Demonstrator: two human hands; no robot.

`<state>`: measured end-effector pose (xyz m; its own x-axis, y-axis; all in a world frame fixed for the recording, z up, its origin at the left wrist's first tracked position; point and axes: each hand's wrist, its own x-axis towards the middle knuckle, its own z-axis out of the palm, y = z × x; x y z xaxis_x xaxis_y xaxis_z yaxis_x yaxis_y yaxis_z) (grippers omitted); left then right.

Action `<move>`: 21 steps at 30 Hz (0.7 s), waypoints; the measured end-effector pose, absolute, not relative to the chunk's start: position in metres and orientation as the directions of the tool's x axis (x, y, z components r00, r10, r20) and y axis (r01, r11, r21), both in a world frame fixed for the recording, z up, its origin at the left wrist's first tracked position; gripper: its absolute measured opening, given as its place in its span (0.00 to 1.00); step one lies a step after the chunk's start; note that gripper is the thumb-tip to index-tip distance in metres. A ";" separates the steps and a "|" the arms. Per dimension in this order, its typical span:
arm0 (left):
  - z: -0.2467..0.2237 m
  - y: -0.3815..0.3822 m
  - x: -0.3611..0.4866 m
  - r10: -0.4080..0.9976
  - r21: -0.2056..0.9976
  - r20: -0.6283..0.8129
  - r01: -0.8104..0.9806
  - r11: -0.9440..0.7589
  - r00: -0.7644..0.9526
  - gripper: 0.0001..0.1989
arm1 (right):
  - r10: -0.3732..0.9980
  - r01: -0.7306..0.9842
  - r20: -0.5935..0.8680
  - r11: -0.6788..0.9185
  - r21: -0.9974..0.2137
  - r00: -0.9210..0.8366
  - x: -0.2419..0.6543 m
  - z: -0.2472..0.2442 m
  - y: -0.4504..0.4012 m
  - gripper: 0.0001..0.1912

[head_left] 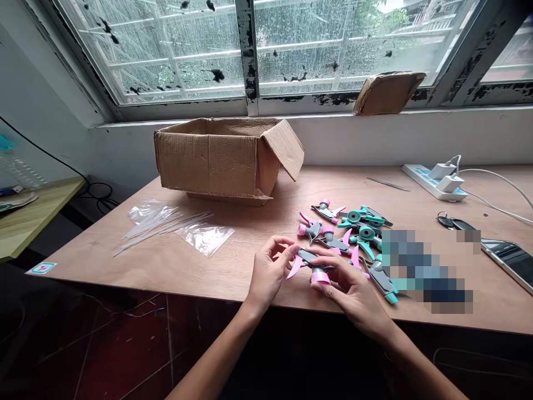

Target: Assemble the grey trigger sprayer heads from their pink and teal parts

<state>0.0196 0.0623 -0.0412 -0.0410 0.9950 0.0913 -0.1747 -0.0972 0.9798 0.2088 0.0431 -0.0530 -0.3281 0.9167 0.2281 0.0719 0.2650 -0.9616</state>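
Near the table's front edge, a grey and pink spray nozzle (320,274) is held between both hands. My left hand (270,269) pinches its left end near the pink trigger. Around its right side and pink collar are the fingers of my right hand (347,280). Just behind and to the right lies a pile of similar nozzles, some grey and pink, others grey and teal (366,232). One grey and teal nozzle (380,278) rests beside my right hand.
An open cardboard box (208,161) stands at the back. Clear thin tubes (166,225) and plastic bags (206,238) lie at left. On the right are a power strip (433,182), keys, a phone (510,261) and a blurred patch.
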 end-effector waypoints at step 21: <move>-0.045 0.066 0.021 0.993 0.987 0.114 -0.117 -0.110 0.022 0.17 | 0.906 0.026 0.304 0.325 -0.945 -0.294 0.209 -0.053 0.042 0.13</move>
